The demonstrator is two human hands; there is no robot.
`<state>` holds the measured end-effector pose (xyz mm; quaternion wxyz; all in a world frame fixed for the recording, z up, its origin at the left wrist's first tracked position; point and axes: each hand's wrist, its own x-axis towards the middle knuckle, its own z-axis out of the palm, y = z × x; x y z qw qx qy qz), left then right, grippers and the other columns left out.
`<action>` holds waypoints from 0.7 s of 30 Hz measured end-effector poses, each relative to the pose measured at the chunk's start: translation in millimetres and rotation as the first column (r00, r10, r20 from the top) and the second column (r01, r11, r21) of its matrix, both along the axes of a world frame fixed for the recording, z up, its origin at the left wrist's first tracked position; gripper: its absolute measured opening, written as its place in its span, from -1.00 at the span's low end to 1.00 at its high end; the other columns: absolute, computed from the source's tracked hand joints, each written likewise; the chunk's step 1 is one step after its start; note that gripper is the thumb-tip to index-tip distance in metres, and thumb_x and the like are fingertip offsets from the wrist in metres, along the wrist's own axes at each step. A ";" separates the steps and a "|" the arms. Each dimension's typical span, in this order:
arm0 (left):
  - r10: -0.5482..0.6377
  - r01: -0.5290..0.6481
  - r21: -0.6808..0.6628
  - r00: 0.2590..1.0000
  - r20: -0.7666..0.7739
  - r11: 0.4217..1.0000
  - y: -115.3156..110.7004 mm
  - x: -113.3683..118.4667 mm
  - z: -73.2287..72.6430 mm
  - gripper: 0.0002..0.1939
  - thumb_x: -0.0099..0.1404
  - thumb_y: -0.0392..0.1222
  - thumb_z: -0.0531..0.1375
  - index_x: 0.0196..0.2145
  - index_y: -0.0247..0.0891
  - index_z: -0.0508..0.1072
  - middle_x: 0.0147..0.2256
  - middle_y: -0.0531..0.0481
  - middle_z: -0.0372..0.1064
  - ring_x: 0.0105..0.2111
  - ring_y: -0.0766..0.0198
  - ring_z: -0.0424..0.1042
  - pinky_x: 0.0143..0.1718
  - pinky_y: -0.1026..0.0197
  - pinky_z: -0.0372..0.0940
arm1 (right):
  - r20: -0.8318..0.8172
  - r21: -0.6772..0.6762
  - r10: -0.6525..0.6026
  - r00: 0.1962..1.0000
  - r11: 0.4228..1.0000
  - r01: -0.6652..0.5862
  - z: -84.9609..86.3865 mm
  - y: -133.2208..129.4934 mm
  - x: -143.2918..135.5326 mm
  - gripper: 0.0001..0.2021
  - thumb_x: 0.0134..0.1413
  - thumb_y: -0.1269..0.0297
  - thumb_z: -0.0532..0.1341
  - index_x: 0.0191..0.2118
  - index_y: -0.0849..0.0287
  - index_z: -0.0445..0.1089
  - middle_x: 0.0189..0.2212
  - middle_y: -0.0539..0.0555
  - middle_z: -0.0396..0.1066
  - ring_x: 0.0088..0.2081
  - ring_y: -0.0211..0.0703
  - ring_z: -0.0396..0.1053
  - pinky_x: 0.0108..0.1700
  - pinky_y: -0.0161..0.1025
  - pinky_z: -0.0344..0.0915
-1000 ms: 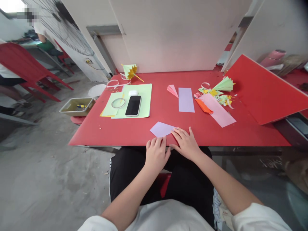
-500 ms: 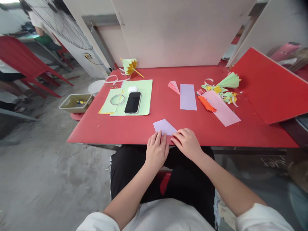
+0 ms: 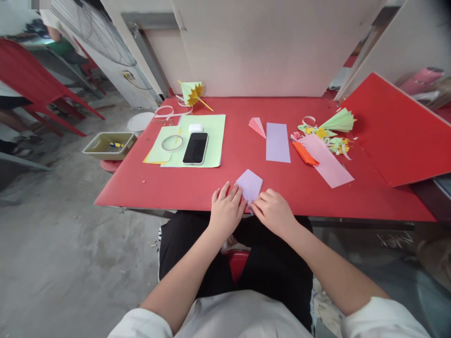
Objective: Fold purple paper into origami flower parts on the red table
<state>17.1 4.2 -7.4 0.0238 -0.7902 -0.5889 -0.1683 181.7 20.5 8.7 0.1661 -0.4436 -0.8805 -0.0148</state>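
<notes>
A folded piece of light purple paper point(image 3: 249, 184) lies near the table's front edge, one corner pointing away from me. My left hand point(image 3: 226, 206) rests flat along its left side, fingers stretched out and touching the edge. Curled in at the paper's lower right, my right hand point(image 3: 274, 212) pinches the near corner, and its fingertips partly hide that corner. Beyond the hands lies a flat purple paper strip point(image 3: 277, 143). To the strip's left is a pleated pink paper fan point(image 3: 257, 126).
Left on the red table point(image 3: 169, 188) are green sheets point(image 3: 215, 141), a phone point(image 3: 195, 148), a tape roll point(image 3: 172, 142) and a paper umbrella point(image 3: 192, 92). On the right lie an orange folded paper point(image 3: 305, 154), a pink strip point(image 3: 333, 166), scraps and a leaning red board point(image 3: 398, 131).
The purple paper has turned and now points away from me, its outline narrower. My right hand has closed on its near corner. My left hand has shifted slightly left.
</notes>
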 end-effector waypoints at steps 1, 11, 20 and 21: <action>-0.002 0.002 -0.005 1.000 0.002 1.000 4.4 0.8 -1.0 -0.60 0.36 -0.07 -0.08 0.05 -0.23 0.33 0.08 -0.11 0.28 0.14 0.00 0.13 0.06 -0.08 0.08 | -0.020 -0.015 0.018 1.000 1.000 -0.018 0.9 -4.5 -2.1 -0.69 0.16 0.28 0.07 -0.51 0.20 0.46 -0.56 0.09 0.35 -0.41 -0.16 0.21 -0.33 -0.21 0.16; -0.148 0.148 0.018 0.989 -0.020 0.989 26.5 -5.0 -4.0 -0.67 0.32 -0.08 0.01 -0.01 -0.11 0.39 0.05 -0.15 0.26 0.09 0.02 0.18 0.01 0.01 0.16 | -0.235 -0.068 -0.005 0.972 0.998 -0.012 -11.7 32.2 25.6 -0.79 0.15 0.28 0.11 -0.22 0.15 0.49 -0.20 0.10 0.46 -0.13 -0.15 0.34 -0.05 -0.22 0.25; -0.116 0.120 0.041 0.989 -0.090 0.992 -4.6 12.3 0.7 -0.69 0.30 -0.28 -0.01 -0.04 -0.35 0.36 -0.11 -0.18 0.37 -0.17 0.11 0.34 -0.18 0.09 0.29 | -0.046 0.043 0.004 0.999 0.999 -0.002 -8.1 11.5 18.5 -0.78 0.14 0.29 0.10 -0.21 0.15 0.48 -0.36 0.11 0.46 -0.27 -0.13 0.35 -0.06 -0.10 0.22; -0.093 0.097 0.071 0.994 -0.061 0.993 -10.7 16.0 -2.4 -0.67 0.31 -0.26 -0.01 -0.01 -0.38 0.34 -0.06 -0.20 0.36 -0.08 0.08 0.32 -0.09 0.07 0.27 | -0.042 0.045 -0.006 0.999 0.999 0.008 -7.7 8.0 17.2 -0.78 0.14 0.30 0.10 -0.20 0.15 0.48 -0.36 0.11 0.45 -0.27 -0.12 0.35 -0.05 -0.09 0.22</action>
